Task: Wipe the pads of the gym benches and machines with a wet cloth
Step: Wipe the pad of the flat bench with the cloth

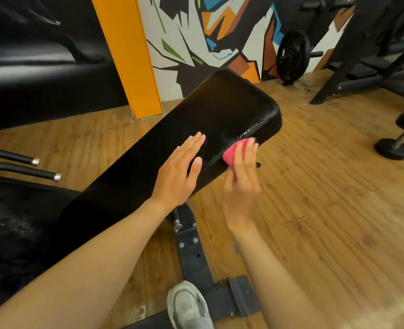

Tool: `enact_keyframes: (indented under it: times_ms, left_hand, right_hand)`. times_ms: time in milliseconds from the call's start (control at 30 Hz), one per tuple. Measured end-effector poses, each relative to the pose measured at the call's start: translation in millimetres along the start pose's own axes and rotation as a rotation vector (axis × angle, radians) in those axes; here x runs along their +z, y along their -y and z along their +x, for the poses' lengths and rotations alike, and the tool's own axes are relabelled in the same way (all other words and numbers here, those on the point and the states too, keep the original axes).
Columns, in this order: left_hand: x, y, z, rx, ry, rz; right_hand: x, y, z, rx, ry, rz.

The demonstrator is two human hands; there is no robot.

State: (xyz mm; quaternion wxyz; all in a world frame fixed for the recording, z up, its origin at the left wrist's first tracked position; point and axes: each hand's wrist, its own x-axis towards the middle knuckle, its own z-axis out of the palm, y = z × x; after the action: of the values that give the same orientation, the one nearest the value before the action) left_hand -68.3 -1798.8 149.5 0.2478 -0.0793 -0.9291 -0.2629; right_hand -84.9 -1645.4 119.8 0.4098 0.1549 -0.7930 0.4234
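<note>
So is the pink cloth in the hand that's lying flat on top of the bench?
No, the left hand lies flat on the black bench pad, while the right hand holds the pink cloth at the pad's side edge.

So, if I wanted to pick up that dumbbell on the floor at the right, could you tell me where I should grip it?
Grip the dumbbell by its thin bar, coming from above with fingers curled round the bar. The bar is the only narrow part; the two heads are too broad to grasp. It lies tilted, its far head partly out of frame, so the bare middle of the bar is free.
</note>
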Motion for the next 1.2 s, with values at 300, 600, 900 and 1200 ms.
enact_keyframes:
  times_ms: [300, 600, 900, 1200]
  left_hand:
    - [1, 2, 0, -0.001, -0.020, 0.025]
    - [2, 6, 1, -0.003, -0.022, 0.007]
    - [3, 5, 1, 0.002, -0.029, 0.011]
    - [3, 6, 1, 0.006, -0.041, 0.008]
  right_hand:
    - [-1, 26, 11, 0.241, -0.118, 0.114]
    - [-20, -1, 71, 0.410, -0.217, 0.125]
    - [-12, -6, 18, 0.093, -0.030, -0.002]
    - [-14, -7, 52, 0.233, -0.281, 0.080]
